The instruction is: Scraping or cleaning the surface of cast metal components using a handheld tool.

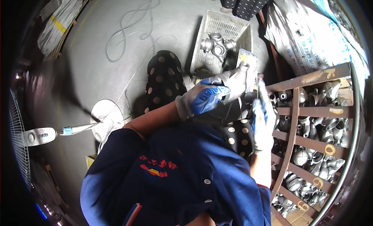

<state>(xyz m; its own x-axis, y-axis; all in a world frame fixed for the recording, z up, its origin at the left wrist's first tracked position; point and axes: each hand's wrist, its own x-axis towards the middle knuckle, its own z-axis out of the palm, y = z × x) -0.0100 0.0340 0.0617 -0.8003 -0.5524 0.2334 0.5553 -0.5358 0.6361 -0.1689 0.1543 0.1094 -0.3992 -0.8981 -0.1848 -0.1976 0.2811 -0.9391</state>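
My left hand [202, 99], in a grey glove with blue patches, is closed around a dull grey metal pipe fitting [237, 83]. The fitting has a narrow round neck pointing away from me, and it is held above my lap. Right beside it stands a pale upright plate [251, 66] with yellow marks. My right hand [263, 123], gloved the same way, is closed just right of the fitting. A slim dark grey shape rises from its fingers; I cannot make out what it is. Both knees, in dotted dark trousers, are spread around the work.
A pale plastic crate [206, 27] with several metal fittings stands ahead. To my right, a rusty barred bin [295, 121] is full of castings. White sacks [295, 39] lie beyond it. A fan [40, 136] stands left; a thin hose [123, 39] lies coiled on the floor. Another person's dotted trousers [244, 4] show ahead.
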